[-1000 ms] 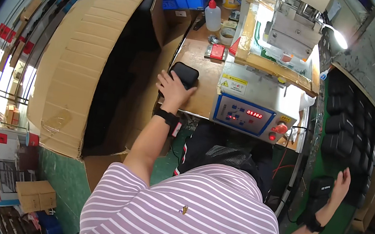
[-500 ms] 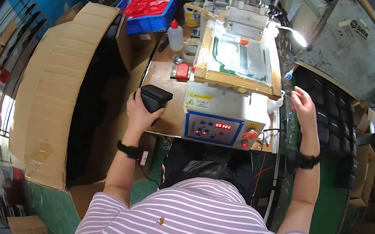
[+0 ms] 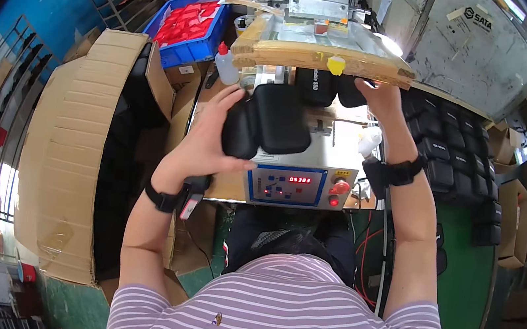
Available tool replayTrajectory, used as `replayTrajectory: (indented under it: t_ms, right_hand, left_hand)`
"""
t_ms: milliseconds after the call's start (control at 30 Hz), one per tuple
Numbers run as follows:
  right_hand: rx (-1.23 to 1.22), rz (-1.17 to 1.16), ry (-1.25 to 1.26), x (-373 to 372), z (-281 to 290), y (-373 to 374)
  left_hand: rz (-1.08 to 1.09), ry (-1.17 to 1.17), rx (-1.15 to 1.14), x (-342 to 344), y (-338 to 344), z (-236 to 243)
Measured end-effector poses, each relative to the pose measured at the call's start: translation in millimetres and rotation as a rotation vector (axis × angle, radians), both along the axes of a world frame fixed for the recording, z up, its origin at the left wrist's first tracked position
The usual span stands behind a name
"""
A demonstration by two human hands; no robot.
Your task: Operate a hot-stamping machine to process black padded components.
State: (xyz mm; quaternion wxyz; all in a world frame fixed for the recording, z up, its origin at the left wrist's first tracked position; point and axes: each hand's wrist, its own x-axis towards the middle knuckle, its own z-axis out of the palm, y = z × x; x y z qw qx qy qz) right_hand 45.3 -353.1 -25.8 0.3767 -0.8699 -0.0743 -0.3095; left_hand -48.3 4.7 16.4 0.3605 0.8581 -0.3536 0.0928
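Note:
My left hand [image 3: 204, 133] is wrapped round a black hard-shell case [image 3: 279, 119], which looks spread into two rounded halves or is two cases side by side; I cannot tell which. It is held above the front of a printing machine [image 3: 345, 150]. Under the machine's wooden screen frame [image 3: 278, 53], another black case [image 3: 316, 86] with white lettering lies on the machine bed. My right hand [image 3: 381, 103] grips the right-hand part of that case, its fingertips partly hidden by the frame.
On the left stands a large cardboard box [image 3: 70, 139] with black cases inside. A blue bin [image 3: 188, 55] of red pieces and a white squeeze bottle [image 3: 225, 66] are behind my left hand. Rows of black cases [image 3: 441, 151] lie on the right. A control panel [image 3: 287, 186] faces me.
The wooden screen frame has tilted up, uncovering the case on the bed. My left hand has raised its case toward the machine; my right hand has moved in from the right onto the printed case.

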Motion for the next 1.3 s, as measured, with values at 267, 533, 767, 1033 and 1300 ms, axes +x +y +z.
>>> replayTrajectory:
  t_ms: [267,533,767,1033,1300]
  right_hand:
    - [0.753,0.016,0.099,-124.9,48.6,-56.2]
    - [0.802,-0.349,0.0,-248.5,19.3,-158.1]
    - [1.118,-0.552,-0.103,-341.5,-42.9,-201.6]
    - [1.363,-0.816,0.025,-424.2,-131.9,-208.1]
    - [0.319,-1.048,0.603,-445.1,-161.3,-248.6]
  left_hand:
    - [-0.27,-0.087,0.134,75.7,-71.3,18.1]
    - [-0.295,-0.002,0.632,143.1,-135.3,-5.1]
    - [-0.29,-0.258,0.565,146.1,-124.4,-32.6]
    - [-0.421,0.171,0.102,78.1,-80.7,-15.7]
    - [0.125,0.05,-0.168,53.5,2.9,-43.5]
